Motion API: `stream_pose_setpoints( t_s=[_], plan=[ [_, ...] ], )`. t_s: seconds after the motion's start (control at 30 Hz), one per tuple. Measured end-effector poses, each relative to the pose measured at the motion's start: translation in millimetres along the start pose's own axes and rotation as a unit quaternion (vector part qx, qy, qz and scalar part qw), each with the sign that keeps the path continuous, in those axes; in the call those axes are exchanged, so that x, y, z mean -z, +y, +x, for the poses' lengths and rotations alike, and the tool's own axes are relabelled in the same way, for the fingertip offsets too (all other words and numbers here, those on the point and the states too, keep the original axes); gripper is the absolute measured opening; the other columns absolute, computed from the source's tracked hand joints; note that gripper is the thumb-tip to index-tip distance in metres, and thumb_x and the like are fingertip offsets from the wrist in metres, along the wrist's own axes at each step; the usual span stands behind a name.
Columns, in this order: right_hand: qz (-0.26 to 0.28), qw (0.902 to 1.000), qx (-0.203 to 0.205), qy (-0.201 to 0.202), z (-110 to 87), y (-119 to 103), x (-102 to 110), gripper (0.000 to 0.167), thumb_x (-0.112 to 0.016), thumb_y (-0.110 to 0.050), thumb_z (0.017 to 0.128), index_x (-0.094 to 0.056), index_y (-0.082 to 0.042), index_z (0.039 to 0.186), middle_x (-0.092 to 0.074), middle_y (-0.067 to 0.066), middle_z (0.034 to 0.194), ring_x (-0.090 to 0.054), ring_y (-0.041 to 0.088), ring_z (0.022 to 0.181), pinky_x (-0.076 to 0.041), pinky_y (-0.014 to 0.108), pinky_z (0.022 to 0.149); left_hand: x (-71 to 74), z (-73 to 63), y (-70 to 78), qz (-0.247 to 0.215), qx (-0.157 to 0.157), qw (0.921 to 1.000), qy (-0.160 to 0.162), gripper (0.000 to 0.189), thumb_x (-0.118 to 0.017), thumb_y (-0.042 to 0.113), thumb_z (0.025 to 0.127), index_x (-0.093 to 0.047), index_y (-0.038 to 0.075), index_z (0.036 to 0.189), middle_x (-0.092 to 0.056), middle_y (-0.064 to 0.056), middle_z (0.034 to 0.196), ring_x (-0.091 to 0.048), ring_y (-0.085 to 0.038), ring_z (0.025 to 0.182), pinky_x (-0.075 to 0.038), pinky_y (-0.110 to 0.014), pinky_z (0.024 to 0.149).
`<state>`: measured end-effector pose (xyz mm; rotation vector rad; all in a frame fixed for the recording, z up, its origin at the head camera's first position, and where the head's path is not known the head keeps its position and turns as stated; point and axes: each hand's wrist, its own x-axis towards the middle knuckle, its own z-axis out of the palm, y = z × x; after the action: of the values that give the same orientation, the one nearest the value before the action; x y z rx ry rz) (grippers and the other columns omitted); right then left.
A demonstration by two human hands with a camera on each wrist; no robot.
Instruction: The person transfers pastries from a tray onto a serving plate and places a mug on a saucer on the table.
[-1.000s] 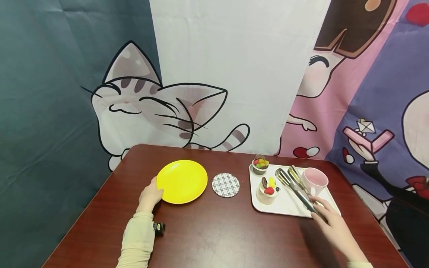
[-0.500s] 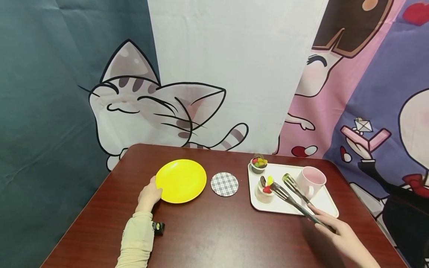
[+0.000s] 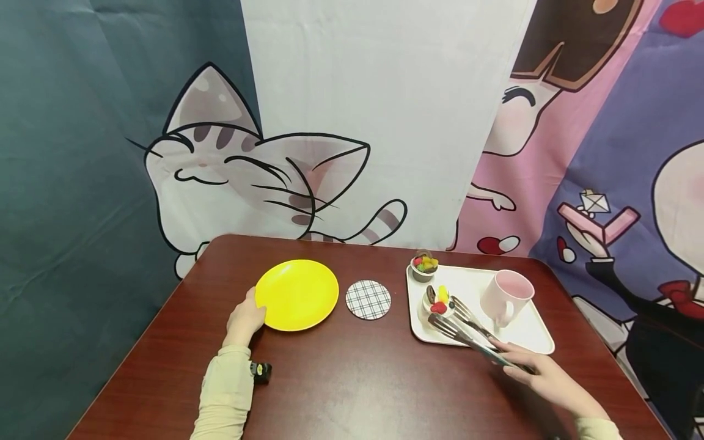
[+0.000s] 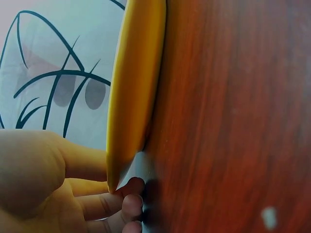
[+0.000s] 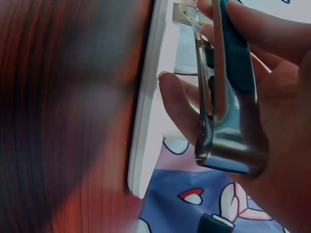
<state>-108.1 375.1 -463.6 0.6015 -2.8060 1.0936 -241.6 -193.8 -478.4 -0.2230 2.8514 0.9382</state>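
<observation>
My left hand (image 3: 244,321) pinches the left rim of a yellow plate (image 3: 299,296); in the left wrist view the thumb lies on top of the plate's edge (image 4: 136,87) and the fingers come under it. My right hand (image 3: 550,382) holds metal tongs (image 3: 481,346) with dark green grips (image 5: 238,53). The tongs' arms are spread, with one forked tip at each side of a white dessert cup (image 3: 439,304) topped with a strawberry, a yellow piece and a dark cookie. That cup stands on the left part of a white tray (image 3: 467,278).
A pink mug (image 3: 507,299) stands on the tray's right side, close to the tongs. In its back left corner sits a small fruit-topped cup (image 3: 424,269). Between plate and tray lies a round checked coaster (image 3: 368,299). A cartoon cloth (image 3: 341,91) hangs behind the brown table (image 3: 330,379).
The tongs have swung left and toward me, from beside the mug to around the dessert cup, and their arms have spread. My left hand stays at the plate.
</observation>
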Motion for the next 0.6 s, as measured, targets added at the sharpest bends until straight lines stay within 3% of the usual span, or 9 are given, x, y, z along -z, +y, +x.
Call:
stream_pose_setpoints(
  t_s=[0.23,0.4,0.6],
  plan=[
    [-0.022,0.9986,0.047,0.006,11.5,3,-6,0.035,-0.068,-0.003,0.084,-0.070,-0.006,0.119,-0.065,0.000,0.129,-0.035,-0.026,0.123,-0.023,-0.002,0.094,-0.3,-2.1,0.0,-0.002,0.003,1.0000,-0.004,0.063,-0.045,0.018,0.097,-0.019,-0.001,0.151,-0.058,-0.034,0.115,-0.060,-0.039,0.081,-0.047,-0.052,0.076],
    [-0.068,0.9970,0.036,0.004,19.7,-6,-5,0.034,-0.070,-0.008,0.084,-0.071,-0.011,0.118,-0.067,0.005,0.125,-0.038,-0.024,0.121,-0.024,-0.004,0.093,-0.2,-0.5,-1.2,-0.005,0.003,1.0000,-0.006,0.064,-0.045,0.018,0.096,-0.018,-0.002,0.151,-0.058,-0.033,0.115,-0.060,-0.038,0.080,-0.047,-0.051,0.075],
    [-0.142,0.9896,0.021,0.008,31.7,-17,-7,0.030,-0.073,-0.012,0.082,-0.074,-0.016,0.112,-0.070,0.007,0.119,-0.060,0.000,0.115,-0.029,-0.002,0.090,0.2,0.9,-0.7,-0.005,0.002,0.9999,-0.010,0.065,-0.044,0.019,0.097,-0.016,-0.002,0.151,-0.057,-0.034,0.118,-0.060,-0.039,0.082,-0.047,-0.052,0.078]
  ],
)
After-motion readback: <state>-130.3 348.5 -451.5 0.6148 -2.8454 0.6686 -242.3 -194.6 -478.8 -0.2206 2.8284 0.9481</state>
